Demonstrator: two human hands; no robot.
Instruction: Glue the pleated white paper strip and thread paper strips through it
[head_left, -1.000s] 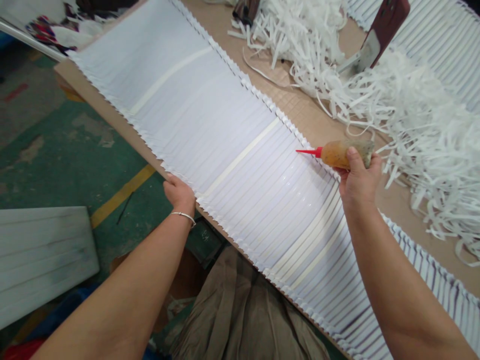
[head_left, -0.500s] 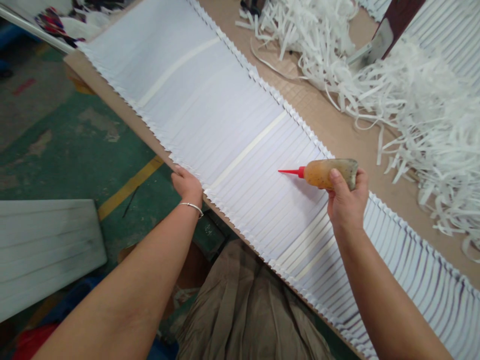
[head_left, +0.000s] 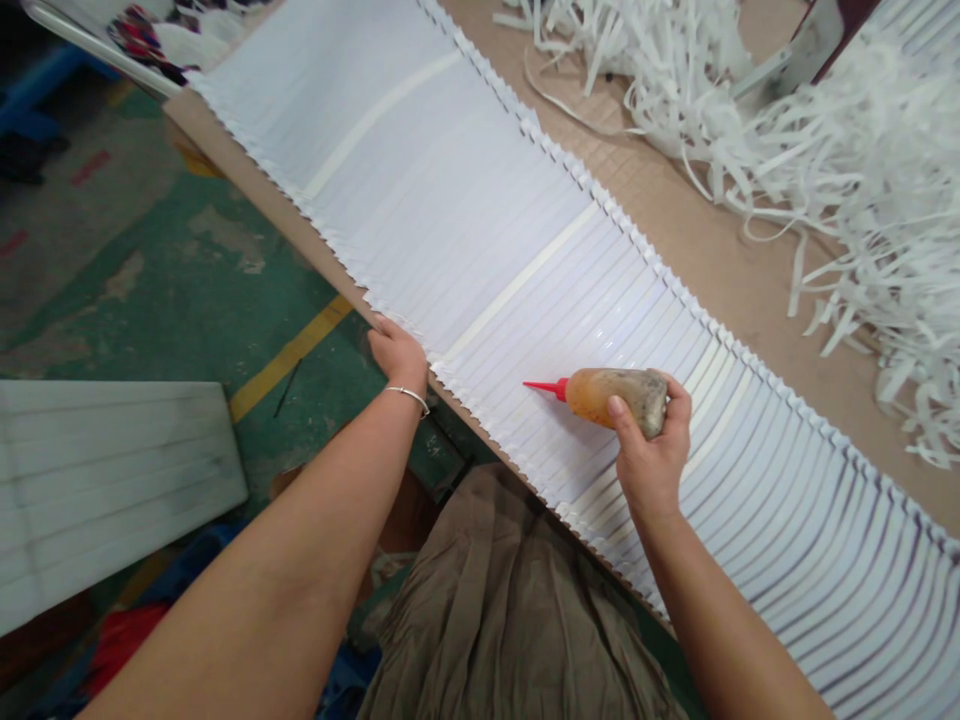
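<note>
My right hand is closed around a squeeze bottle of amber liquid with a smudged base. Its red pointed nozzle points left, over the white strips. Long rows of overlapping white paper-like strips run diagonally across the tabletop, with jagged ends along both sides. Glossy wet marks show on the strips beyond the bottle. At the near edge of the tabletop, my left hand is wrapped round the edge beside the strip ends. Some of its fingers are hidden.
A heap of loose, curled white strips covers the far right of the brown table surface. A dark red and metal piece stands among them. Below left are a pale panel and the green floor with a yellow line.
The bottle in my right hand has moved left and closer to the near edge. Shiny wet marks now show on the strips behind it. My left hand keeps its place; the view has shifted slightly.
</note>
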